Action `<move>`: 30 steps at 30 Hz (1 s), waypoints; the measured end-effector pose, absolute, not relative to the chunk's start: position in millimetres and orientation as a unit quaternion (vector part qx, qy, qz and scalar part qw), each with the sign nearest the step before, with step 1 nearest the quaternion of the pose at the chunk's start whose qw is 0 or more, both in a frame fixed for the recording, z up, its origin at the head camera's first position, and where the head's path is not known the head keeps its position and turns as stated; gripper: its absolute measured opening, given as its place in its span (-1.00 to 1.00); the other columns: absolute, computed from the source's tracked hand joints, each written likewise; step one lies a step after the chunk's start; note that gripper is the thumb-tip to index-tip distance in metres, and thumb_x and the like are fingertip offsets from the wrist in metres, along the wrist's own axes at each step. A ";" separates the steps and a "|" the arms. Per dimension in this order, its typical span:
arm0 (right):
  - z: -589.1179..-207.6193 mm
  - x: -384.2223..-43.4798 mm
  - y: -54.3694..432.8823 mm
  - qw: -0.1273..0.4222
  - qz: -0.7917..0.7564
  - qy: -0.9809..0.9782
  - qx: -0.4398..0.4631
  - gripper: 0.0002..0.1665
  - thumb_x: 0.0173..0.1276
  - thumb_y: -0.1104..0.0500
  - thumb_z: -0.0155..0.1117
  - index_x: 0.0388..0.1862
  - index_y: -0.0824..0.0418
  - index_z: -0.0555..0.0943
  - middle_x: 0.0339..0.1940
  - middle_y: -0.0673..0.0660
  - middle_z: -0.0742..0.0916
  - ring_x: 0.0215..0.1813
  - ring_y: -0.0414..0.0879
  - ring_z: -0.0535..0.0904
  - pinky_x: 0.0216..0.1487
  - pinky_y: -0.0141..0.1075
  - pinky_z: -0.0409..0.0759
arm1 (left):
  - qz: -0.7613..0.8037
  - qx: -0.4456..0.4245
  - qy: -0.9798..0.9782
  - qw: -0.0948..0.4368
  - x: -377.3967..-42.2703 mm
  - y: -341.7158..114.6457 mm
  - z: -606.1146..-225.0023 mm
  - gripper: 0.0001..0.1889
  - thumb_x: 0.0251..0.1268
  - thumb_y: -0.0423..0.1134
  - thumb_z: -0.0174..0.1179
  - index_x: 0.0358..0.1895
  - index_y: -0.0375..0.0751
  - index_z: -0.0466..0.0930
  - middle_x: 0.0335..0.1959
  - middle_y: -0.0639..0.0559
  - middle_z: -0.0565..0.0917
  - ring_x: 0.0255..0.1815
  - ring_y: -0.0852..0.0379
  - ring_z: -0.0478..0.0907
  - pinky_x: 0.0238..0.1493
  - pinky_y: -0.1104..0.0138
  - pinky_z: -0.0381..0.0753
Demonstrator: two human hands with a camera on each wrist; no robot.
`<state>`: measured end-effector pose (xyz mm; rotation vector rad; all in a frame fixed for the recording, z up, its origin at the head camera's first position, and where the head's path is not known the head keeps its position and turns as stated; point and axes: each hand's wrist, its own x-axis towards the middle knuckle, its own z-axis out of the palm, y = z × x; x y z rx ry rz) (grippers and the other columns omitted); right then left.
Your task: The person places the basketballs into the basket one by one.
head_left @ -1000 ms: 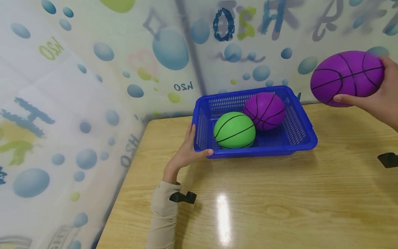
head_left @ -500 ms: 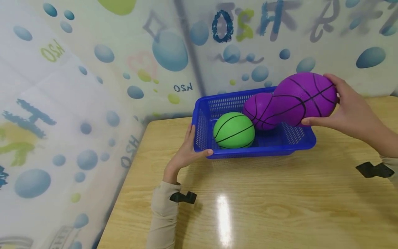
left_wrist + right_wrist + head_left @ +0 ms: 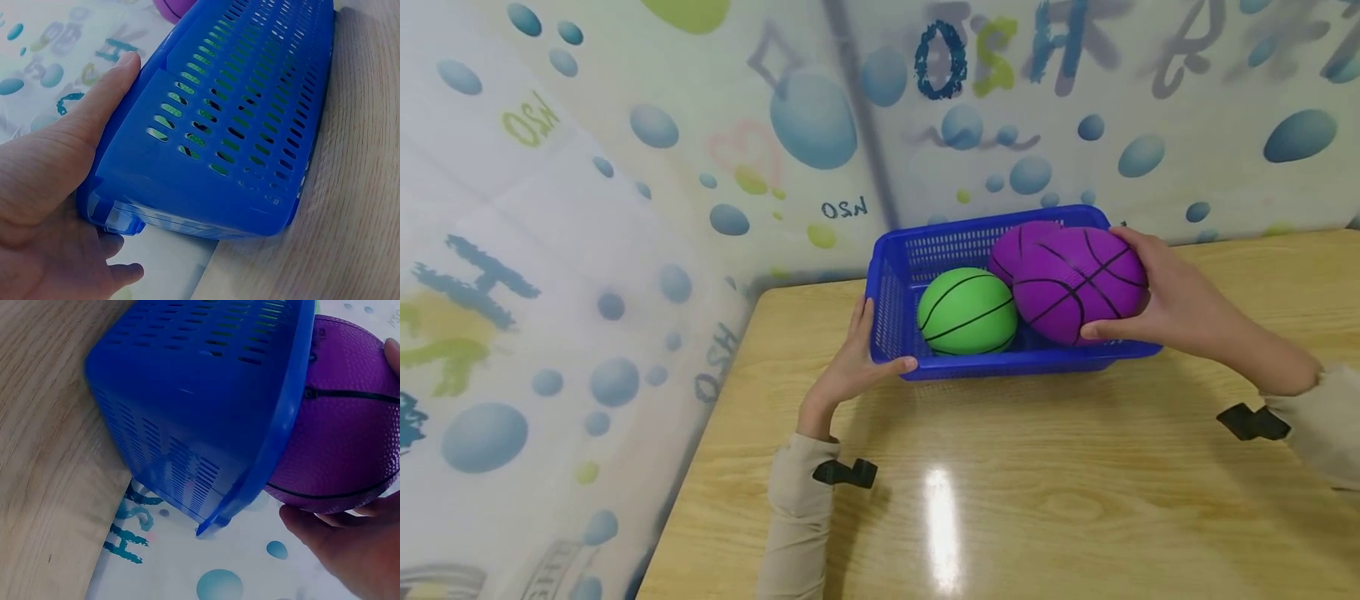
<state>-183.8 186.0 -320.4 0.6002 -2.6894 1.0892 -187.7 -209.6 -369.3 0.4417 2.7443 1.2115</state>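
A blue plastic basket [image 3: 1000,365] with slotted walls stands on the table against the wall. My left hand [image 3: 848,364] holds its near left corner, the thumb along the front rim and the fingers at the left side. Inside lie a small green basketball [image 3: 967,311] and a purple basketball [image 3: 1009,247], partly hidden. My right hand [image 3: 1187,304] grips a second purple basketball [image 3: 1078,287] over the basket's right half. The right wrist view shows this ball [image 3: 344,425] partly behind the basket's rim, fingers and thumb on opposite sides of it.
The light wooden table [image 3: 1037,500] stretches in front of the basket and to its right. Behind and to the left, a wall covering [image 3: 700,167] printed with bubbles and letters closes in the table. Each forearm carries a black wrist mount [image 3: 845,473].
My right hand has carried its purple basketball leftward and down from the far right to the basket, covering much of the other purple ball. My left hand and the basket stay put.
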 end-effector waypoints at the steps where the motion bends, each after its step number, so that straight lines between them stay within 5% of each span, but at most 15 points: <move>1: -322.7 -183.7 185.5 0.091 0.369 -0.903 0.200 0.36 -0.26 0.04 0.65 0.45 0.29 0.02 0.22 0.42 0.32 0.11 0.35 0.33 -0.12 0.28 0.39 | 0.399 0.147 0.904 0.054 -187.8 -209.2 -369.2 0.18 0.06 0.08 0.33 0.47 -0.01 -0.50 0.46 0.14 -0.48 0.46 0.01 -0.35 0.34 -0.03 -0.07; 7: -339.5 -182.8 178.2 0.148 0.387 -0.879 0.236 0.39 -0.28 0.17 0.67 0.44 0.27 -0.05 0.22 0.42 0.27 0.12 0.31 0.31 -0.08 0.22 0.38 | 0.398 0.149 0.904 0.050 -187.6 -207.6 -366.0 0.18 0.05 0.08 0.33 0.47 -0.03 -0.48 0.46 0.16 -0.48 0.46 0.05 -0.37 0.34 -0.02 -0.07; 11: -345.2 -183.5 176.7 0.172 0.380 -0.868 0.270 0.42 -0.30 0.26 0.66 0.43 0.25 -0.10 0.23 0.42 0.23 0.14 0.26 0.30 0.03 -0.03 0.40 | 0.399 0.144 0.904 0.054 -188.1 -206.9 -365.9 0.21 0.02 0.14 0.34 0.47 -0.05 -0.48 0.46 0.17 -0.49 0.46 0.09 -0.39 0.35 0.02 -0.09; 15: -346.0 -183.0 181.7 0.129 0.388 -0.879 0.245 0.37 -0.15 0.18 0.60 0.44 0.22 -0.17 0.25 0.45 0.21 0.13 0.31 0.31 0.06 0.04 0.38 | 0.401 0.143 0.904 0.052 -188.9 -207.5 -367.7 0.21 0.01 0.16 0.33 0.47 -0.05 -0.47 0.46 0.18 -0.48 0.46 0.09 -0.38 0.35 0.03 -0.09; 17: -347.1 -181.6 185.8 0.098 0.398 -0.885 0.221 0.34 -0.07 0.15 0.56 0.44 0.20 -0.22 0.25 0.48 0.22 0.12 0.36 0.32 -0.03 0.24 0.34 | 0.401 0.145 0.903 0.052 -189.4 -208.3 -368.1 0.21 0.01 0.16 0.33 0.47 -0.06 -0.47 0.46 0.19 -0.49 0.46 0.08 -0.37 0.35 0.02 -0.09; 30: -353.0 -175.3 196.8 0.035 0.418 -0.890 0.182 0.20 0.20 0.07 0.34 0.47 0.13 -0.35 0.33 0.49 0.15 0.24 0.41 0.21 0.08 0.30 0.21 | 0.403 0.142 0.903 0.052 -190.8 -211.1 -366.1 0.23 -0.02 0.17 0.34 0.48 -0.06 -0.46 0.46 0.17 -0.48 0.46 0.06 -0.37 0.35 0.01 -0.09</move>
